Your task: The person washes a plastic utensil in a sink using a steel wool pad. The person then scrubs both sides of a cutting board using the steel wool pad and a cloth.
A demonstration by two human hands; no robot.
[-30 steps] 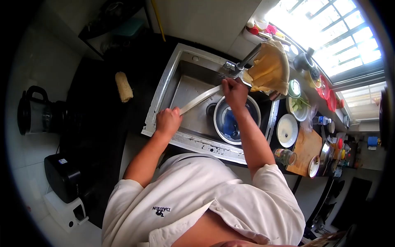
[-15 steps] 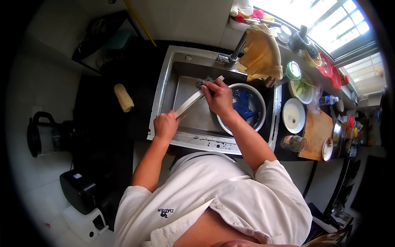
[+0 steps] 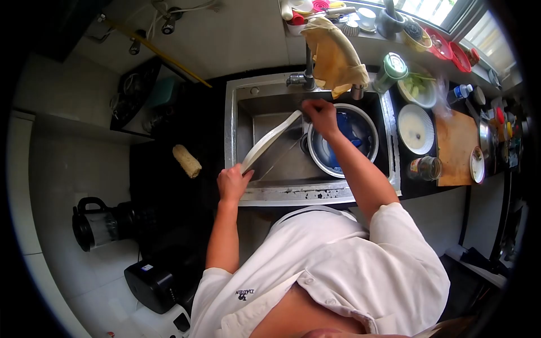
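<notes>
A long, narrow white strip (image 3: 269, 141), slightly bowed, slants across the steel sink (image 3: 270, 121). My left hand (image 3: 232, 183) is closed around its lower end at the sink's front left edge. At its upper end is my right hand (image 3: 322, 118), fingers closed and a little blurred, over a dark steel wool scrubber (image 3: 307, 106) that is mostly hidden. Under my right wrist, in the sink's right half, sits a round metal pot (image 3: 374, 132) holding something blue (image 3: 345, 132).
A tap draped with a yellow cloth (image 3: 335, 56) rises behind the sink. To the right are a white fluted bowl (image 3: 414, 127), a glass jar (image 3: 425, 168) and a cutting board (image 3: 455, 146). A loofah-like roll (image 3: 186, 161) lies on the dark counter at left.
My head view has shifted, so the scene sits differently. The right hand has moved along the strip to its far end. The left hand keeps its grip.
</notes>
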